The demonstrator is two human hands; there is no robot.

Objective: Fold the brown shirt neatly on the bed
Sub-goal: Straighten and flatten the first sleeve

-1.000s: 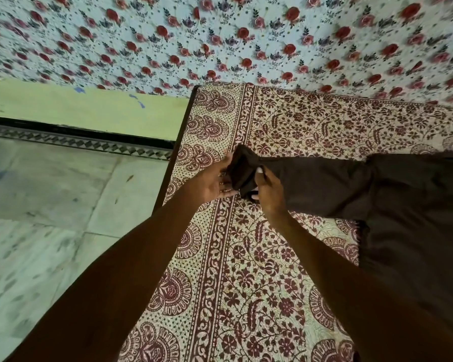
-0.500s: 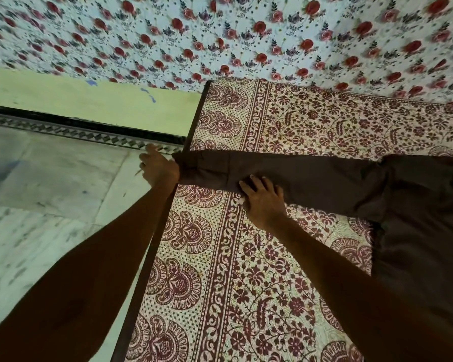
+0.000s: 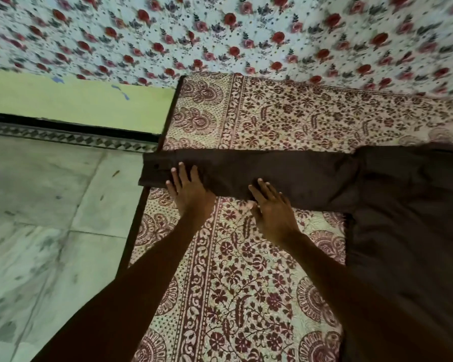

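The brown shirt [image 3: 408, 205] lies flat on the bed [image 3: 246, 283], its body at the right. One long sleeve [image 3: 285, 171] stretches straight left, and its cuff [image 3: 154, 169] hangs just past the bed's left edge. My left hand [image 3: 191, 194] rests flat with spread fingers on the sleeve near the cuff. My right hand [image 3: 272, 207] lies flat at the sleeve's near edge further right, fingers apart. Neither hand grips the cloth.
The bed carries a cream and maroon floral cover. A dark bed frame edge [image 3: 141, 218] runs down the left. Pale marble floor [image 3: 50, 218] lies beyond it. A rose-patterned cloth [image 3: 220, 35] hangs behind the bed, beside a green wall [image 3: 76, 105].
The sleeve was bunched in both hands, then pulled out straight to the left. Both hands have let go and now press flat on it, the left hand back from the cuff.
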